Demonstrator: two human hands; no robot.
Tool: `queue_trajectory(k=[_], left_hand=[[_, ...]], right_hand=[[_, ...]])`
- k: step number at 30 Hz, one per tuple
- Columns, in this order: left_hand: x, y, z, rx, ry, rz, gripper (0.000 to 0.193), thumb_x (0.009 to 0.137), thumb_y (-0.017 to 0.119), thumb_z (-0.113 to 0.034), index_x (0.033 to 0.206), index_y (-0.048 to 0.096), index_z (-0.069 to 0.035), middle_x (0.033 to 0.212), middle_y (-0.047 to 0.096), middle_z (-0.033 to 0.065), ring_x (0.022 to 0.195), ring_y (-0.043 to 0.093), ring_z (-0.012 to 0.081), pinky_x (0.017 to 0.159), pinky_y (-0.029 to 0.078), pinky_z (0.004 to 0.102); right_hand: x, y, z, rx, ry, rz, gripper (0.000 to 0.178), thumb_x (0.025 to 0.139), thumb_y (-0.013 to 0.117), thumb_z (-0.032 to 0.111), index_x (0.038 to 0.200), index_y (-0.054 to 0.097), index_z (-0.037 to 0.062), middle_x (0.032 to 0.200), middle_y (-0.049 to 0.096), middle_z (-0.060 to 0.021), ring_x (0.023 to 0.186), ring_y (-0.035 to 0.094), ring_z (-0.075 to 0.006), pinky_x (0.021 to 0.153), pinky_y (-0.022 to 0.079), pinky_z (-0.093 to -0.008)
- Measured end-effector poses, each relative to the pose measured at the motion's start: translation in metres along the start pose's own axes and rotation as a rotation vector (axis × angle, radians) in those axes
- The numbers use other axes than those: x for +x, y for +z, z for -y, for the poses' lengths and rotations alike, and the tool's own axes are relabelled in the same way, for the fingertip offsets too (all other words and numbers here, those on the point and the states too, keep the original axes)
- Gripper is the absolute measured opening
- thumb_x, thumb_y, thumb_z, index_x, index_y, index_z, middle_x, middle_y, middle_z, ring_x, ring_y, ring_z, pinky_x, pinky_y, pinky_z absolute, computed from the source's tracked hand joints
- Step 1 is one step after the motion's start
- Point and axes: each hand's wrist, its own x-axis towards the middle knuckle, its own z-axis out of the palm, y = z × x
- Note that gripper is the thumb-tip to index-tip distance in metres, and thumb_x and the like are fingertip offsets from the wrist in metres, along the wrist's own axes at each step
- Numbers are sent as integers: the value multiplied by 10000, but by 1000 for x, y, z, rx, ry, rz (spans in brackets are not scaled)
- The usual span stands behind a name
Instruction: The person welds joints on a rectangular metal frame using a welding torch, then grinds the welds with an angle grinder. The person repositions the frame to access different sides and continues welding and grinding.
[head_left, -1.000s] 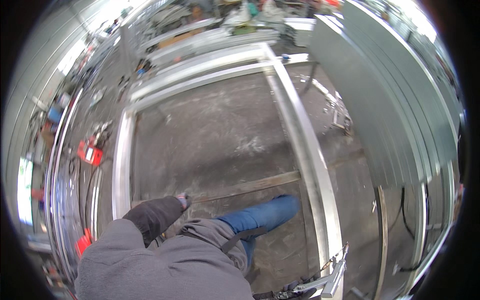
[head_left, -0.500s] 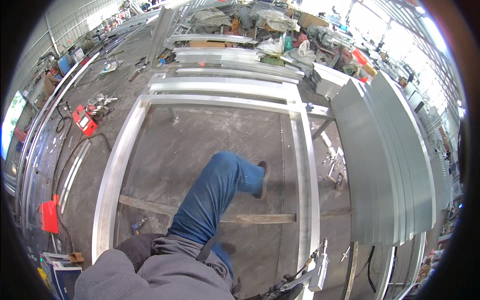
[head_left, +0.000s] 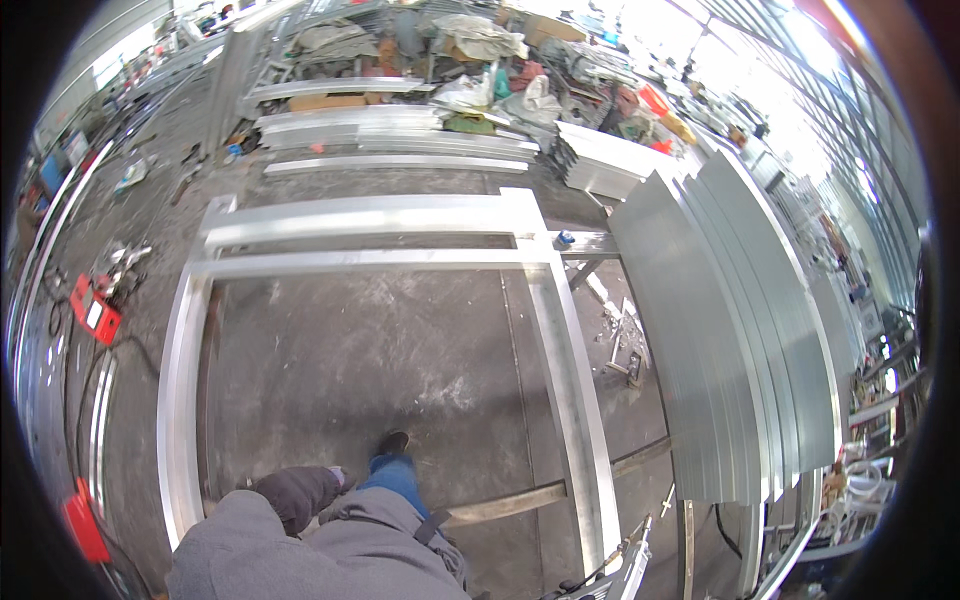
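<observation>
Left hand (head_left: 345, 481) near blue-trousered leg (head_left: 396, 476), fingers: cannot tell | right hand (head_left: 570, 587) at lower edge, fingers seemingly grasping grey metal hand tool (head_left: 632, 574) | rectangular aluminium frame (head_left: 380, 260) lies across brown crossbar (head_left: 510, 504), presumably for raised support

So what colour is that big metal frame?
The metal frame is silvery, clearest in the head view.

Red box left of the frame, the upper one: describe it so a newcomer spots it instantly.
Start at the big silver rectangular frame. To its left, a red box sits beside jumbled metallic pieces. Unlike the red object lower in the picture, it shows a white patch.
</observation>
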Motion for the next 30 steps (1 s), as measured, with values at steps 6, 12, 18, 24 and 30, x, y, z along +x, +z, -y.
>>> queue_trajectory(k=[6, 12, 18, 24, 30], left_hand=[[88, -103, -105, 318, 94, -62, 374, 944, 598, -400, 1020, 733, -60, 811, 739, 90, 681, 685, 184, 625, 530, 355], [95, -145, -130, 409, 101, -62, 378, 905, 636, -374, 1068, 726, -45, 962, 748, 148, 893, 708, 238, 799, 536, 394], [107, -134, -93, 276, 139, -14, 341, 899, 640, -339, 1020, 734, -35, 972, 739, 166, 909, 695, 219, 825, 525, 381], [119, -138, -122, 388, 241, -131, 348, 893, 639, -349, 1105, 726, -87, 1065, 709, 222, 1048, 700, 365, 856, 534, 405], [127, -138, -305, 22, 613, -181, 298, 949, 667, -207, 1188, 682, -31, 1094, 723, 157, 1024, 681, 227, 904, 525, 359]], right_hand=[[-51, 131, 31, -36, -89, -126, 533, 1010, 558, 486, 1199, 587, -12, 774, 623, -100, 510, 562, -177, 423, 450, -308], [-82, 207, 63, -61, -191, -85, 527, 1000, 584, 470, 1186, 572, -23, 794, 631, -122, 505, 576, -187, 418, 465, -313], [-77, 275, 75, -76, -264, 111, 524, 990, 610, 454, 1173, 557, -34, 813, 638, -144, 500, 590, -197, 412, 479, -318], [-33, 367, 57, -55, -324, 324, 492, 1023, 558, 429, 1158, 526, -43, 811, 616, -137, 474, 578, -185, 378, 481, -325], [42, 474, 75, -41, -322, 385, 488, 1024, 527, 451, 1111, 576, -27, 773, 621, -112, 478, 573, -182, 415, 474, -323]])
